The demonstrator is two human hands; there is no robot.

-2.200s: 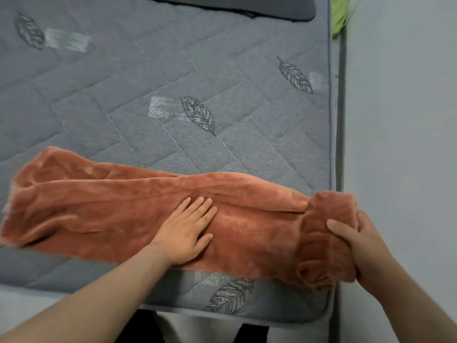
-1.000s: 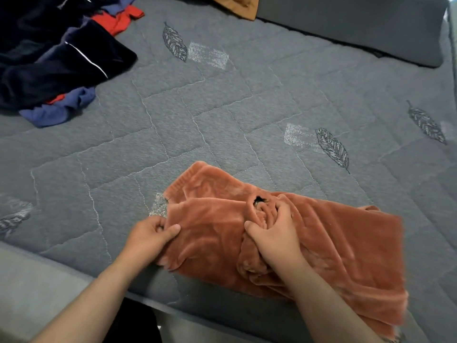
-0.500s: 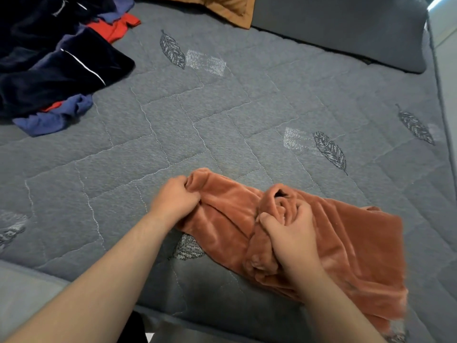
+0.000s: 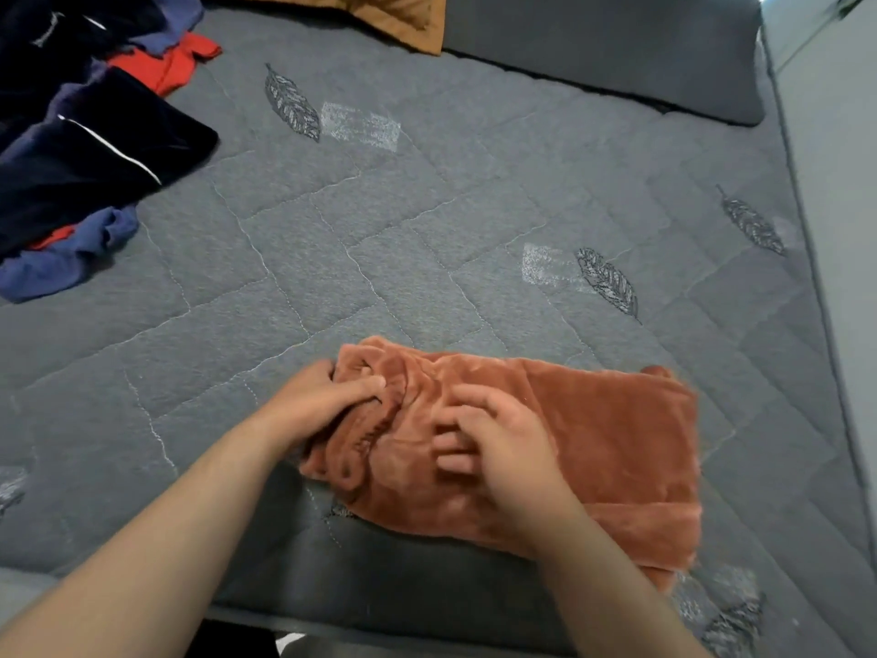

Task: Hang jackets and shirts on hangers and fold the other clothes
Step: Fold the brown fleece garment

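A rust-orange plush garment lies folded into a rough rectangle near the front edge of the grey quilted bed. My left hand grips the bunched left end of the garment, thumb over the gathered band. My right hand lies on top of the fabric just right of it, fingers spread and blurred, pressing the cloth down.
A pile of dark navy, blue and red clothes sits at the back left of the bed. A mustard-brown cloth and a dark grey pillow lie along the far edge. A pale wall borders the bed on the right.
The long garment has been folded over into a compact rectangle. My right hand has let go of the bunched fabric and now lies spread on it; my left hand shifted right onto the gathered end.
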